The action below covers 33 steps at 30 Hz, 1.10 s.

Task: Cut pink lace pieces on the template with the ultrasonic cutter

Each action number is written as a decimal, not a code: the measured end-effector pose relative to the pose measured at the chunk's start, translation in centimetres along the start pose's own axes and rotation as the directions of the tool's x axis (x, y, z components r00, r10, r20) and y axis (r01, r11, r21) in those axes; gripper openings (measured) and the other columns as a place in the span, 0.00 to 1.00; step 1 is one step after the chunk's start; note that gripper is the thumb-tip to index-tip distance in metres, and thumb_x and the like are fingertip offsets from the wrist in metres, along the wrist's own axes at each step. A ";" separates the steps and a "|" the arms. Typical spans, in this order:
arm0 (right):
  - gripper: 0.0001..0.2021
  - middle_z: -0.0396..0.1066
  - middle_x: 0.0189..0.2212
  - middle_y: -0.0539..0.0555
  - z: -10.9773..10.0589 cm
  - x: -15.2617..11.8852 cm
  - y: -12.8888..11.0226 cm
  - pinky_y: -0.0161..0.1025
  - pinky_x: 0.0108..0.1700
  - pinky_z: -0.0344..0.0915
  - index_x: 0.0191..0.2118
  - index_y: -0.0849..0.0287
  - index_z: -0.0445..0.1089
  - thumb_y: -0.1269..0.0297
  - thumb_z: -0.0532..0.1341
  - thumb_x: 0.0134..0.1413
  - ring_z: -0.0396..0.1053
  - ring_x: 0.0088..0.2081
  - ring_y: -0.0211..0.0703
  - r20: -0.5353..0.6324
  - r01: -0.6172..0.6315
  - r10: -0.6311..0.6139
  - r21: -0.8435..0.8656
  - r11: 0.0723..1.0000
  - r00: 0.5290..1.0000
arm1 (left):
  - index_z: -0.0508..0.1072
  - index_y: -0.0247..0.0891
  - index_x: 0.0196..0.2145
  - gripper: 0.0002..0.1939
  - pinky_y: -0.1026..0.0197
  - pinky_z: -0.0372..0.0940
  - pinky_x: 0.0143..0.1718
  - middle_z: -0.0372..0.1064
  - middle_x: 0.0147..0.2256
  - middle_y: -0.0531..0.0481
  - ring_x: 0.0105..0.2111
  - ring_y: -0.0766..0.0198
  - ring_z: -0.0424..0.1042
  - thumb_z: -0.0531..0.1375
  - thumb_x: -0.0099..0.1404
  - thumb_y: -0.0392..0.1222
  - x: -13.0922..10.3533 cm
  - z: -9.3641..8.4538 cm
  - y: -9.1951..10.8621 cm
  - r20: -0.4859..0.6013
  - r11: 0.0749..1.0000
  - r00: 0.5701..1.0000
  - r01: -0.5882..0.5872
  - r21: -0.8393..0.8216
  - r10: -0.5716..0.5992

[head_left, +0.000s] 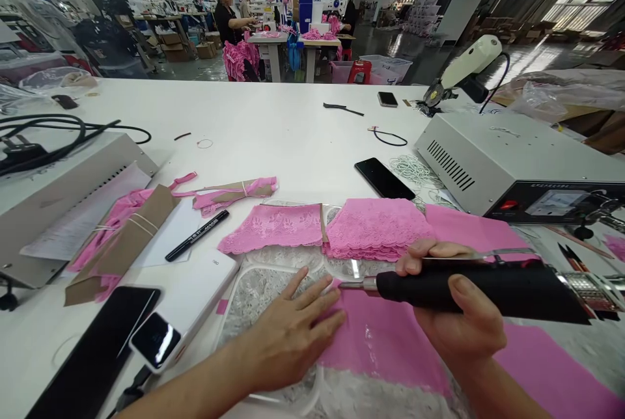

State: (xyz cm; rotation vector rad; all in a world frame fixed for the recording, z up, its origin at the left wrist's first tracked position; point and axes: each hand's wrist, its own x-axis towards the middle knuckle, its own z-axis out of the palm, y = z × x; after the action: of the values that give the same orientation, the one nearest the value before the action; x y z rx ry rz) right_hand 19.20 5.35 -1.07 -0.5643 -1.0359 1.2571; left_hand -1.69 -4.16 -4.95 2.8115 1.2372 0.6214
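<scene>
R hand (466,326) w/ blk tool (522,292), L hand (288,328) at pink fabric (385,341) edge

We record left hand (293,334) and right hand (461,328) both bare, slender-fingered; left forearm (208,380) and right forearm (495,383) also bare as far as we can see.

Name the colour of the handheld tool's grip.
The grip in the right hand is black, seen best in the head view.
</scene>
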 end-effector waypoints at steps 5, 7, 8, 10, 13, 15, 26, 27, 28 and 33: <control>0.08 0.71 0.32 0.52 -0.1 -0.2 -0.1 0.41 0.31 0.71 0.36 0.55 0.74 0.60 0.65 0.48 0.69 0.28 0.39 0.008 0.003 -0.003 -0.020 1.000 1.000 | 0.70 0.32 0.54 0.16 0.35 0.54 0.62 0.73 0.48 0.37 0.59 0.45 0.65 0.53 0.70 0.34 0.1 -0.1 0.3 -0.042 0.998 0.999 0.028 0.053 -0.026; 0.08 0.70 0.33 0.52 -0.1 -0.2 -0.1 0.41 0.31 0.71 0.36 0.55 0.74 0.60 0.65 0.48 0.68 0.28 0.39 -0.004 0.000 0.000 -0.024 1.000 1.000 | 0.69 0.33 0.55 0.17 0.35 0.52 0.63 0.70 0.53 0.37 0.61 0.46 0.62 0.53 0.70 0.33 0.1 -0.1 0.3 -0.013 0.998 1.000 0.014 0.053 -0.014; 0.08 0.70 0.33 0.52 -0.1 -0.2 -0.1 0.41 0.30 0.71 0.36 0.55 0.74 0.60 0.65 0.48 0.68 0.28 0.39 -0.007 -0.001 0.001 -0.024 1.000 1.000 | 0.69 0.33 0.55 0.17 0.35 0.51 0.64 0.69 0.55 0.38 0.62 0.46 0.60 0.53 0.70 0.33 0.1 -0.2 0.2 0.003 0.999 1.000 0.012 0.052 -0.012; 0.08 0.71 0.33 0.52 -0.1 -0.2 0.0 0.42 0.30 0.71 0.35 0.54 0.74 0.60 0.65 0.48 0.69 0.27 0.39 -0.002 0.000 0.000 -0.019 1.000 1.000 | 0.69 0.35 0.56 0.17 0.34 0.50 0.64 0.68 0.57 0.39 0.64 0.46 0.58 0.53 0.70 0.33 0.0 -0.2 0.1 0.032 0.999 0.999 0.016 0.042 -0.017; 0.08 0.71 0.32 0.52 0.0 0.0 0.0 0.42 0.30 0.71 0.35 0.54 0.74 0.59 0.66 0.48 0.69 0.27 0.40 0.001 0.015 -0.015 -0.009 1.000 1.000 | 0.68 0.36 0.57 0.17 0.33 0.50 0.64 0.66 0.59 0.40 0.64 0.46 0.57 0.53 0.72 0.36 -0.1 -0.3 -0.1 0.068 0.999 0.997 0.027 0.026 -0.029; 0.08 0.71 0.32 0.52 0.1 0.0 0.0 0.41 0.30 0.71 0.35 0.55 0.74 0.59 0.66 0.48 0.70 0.27 0.40 -0.004 0.024 -0.024 -0.002 1.000 1.000 | 0.68 0.36 0.57 0.18 0.32 0.50 0.63 0.65 0.60 0.40 0.64 0.45 0.56 0.54 0.72 0.37 -0.2 -0.3 -0.2 0.102 0.999 0.994 0.029 0.019 -0.031; 0.08 0.72 0.32 0.52 0.2 0.1 0.3 0.42 0.30 0.73 0.35 0.55 0.74 0.60 0.66 0.48 0.71 0.27 0.40 0.003 0.029 -0.029 -0.003 1.000 1.000 | 0.68 0.36 0.58 0.18 0.31 0.51 0.62 0.64 0.60 0.41 0.64 0.44 0.56 0.55 0.71 0.37 -0.1 -0.4 -0.4 0.146 1.000 0.989 0.029 -0.011 -0.027; 0.08 0.72 0.32 0.52 0.3 0.1 0.3 0.42 0.30 0.73 0.35 0.54 0.74 0.60 0.66 0.48 0.71 0.27 0.40 0.001 0.028 -0.028 -0.006 1.000 1.000 | 0.68 0.36 0.58 0.18 0.31 0.51 0.62 0.64 0.60 0.41 0.64 0.44 0.56 0.56 0.71 0.37 -0.1 -0.5 -0.5 0.153 1.000 0.988 0.029 -0.010 -0.027; 0.08 0.72 0.32 0.52 0.3 0.1 0.3 0.42 0.30 0.73 0.35 0.54 0.74 0.60 0.66 0.48 0.71 0.27 0.40 0.000 0.028 -0.028 -0.007 1.000 1.000 | 0.68 0.36 0.58 0.19 0.31 0.50 0.63 0.64 0.60 0.41 0.65 0.44 0.56 0.56 0.71 0.37 -0.1 -0.5 -0.5 0.159 1.000 0.987 0.029 -0.010 -0.028; 0.08 0.72 0.32 0.52 0.4 0.1 0.3 0.42 0.30 0.73 0.35 0.54 0.74 0.59 0.66 0.47 0.71 0.27 0.40 0.001 0.022 -0.022 -0.010 1.000 1.000 | 0.68 0.36 0.58 0.19 0.31 0.48 0.64 0.64 0.60 0.41 0.65 0.45 0.55 0.57 0.71 0.38 -0.1 -0.5 -0.5 0.159 0.999 0.987 0.040 -0.029 -0.035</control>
State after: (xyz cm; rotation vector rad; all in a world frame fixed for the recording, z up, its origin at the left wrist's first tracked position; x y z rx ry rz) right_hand 18.70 5.49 -1.10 -0.5586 -1.0471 1.2335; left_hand -2.26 -3.97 -4.65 2.7420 1.2365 0.4024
